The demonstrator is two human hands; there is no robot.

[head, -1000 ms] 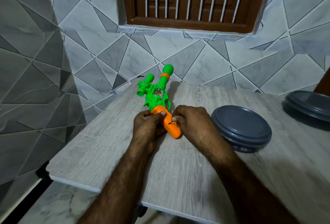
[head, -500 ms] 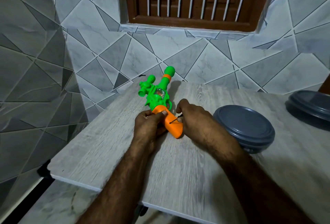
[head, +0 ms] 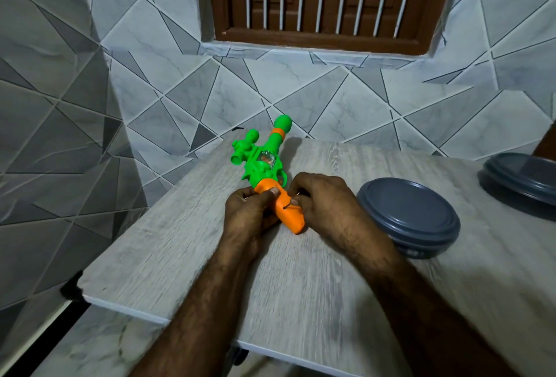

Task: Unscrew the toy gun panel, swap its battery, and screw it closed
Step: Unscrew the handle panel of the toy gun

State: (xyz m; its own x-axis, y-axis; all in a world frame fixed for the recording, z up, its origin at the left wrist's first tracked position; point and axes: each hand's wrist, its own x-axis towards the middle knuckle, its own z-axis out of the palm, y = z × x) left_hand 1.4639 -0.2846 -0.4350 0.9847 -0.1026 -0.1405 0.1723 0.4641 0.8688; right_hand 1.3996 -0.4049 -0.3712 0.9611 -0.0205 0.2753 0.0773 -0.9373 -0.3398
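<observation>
Since the earlier frames the right hand [head: 325, 205] has been drawn back a little toward the right, so that a thin dark tool [head: 288, 204], probably a small screwdriver, is now exposed between its fingertips and the gun; the gun itself has not been shifted.

Near the far left corner of the grey wood-grain table [head: 180, 256], a green and orange plastic toy gun [head: 264, 163] is laid flat, its muzzle reaching past the far edge and its orange grip [head: 290, 215] turned toward the near edge. The left hand [head: 249, 214] is curled against the grip's left side, with the thumb pressed down on top. This hold appears to be meant to pin the toy so it cannot turn under the tool.

The thin dark tool is pinched between the right hand's thumb and finger, its tip set against a small dark spot on the grip, judged to be the panel screw. Whether the screw is being loosened or tightened cannot be told.

Just right of that hand a round grey plastic dish [head: 409, 214] is set upside down, and a second grey dish [head: 523, 184] is seen at the table's right edge.
</observation>
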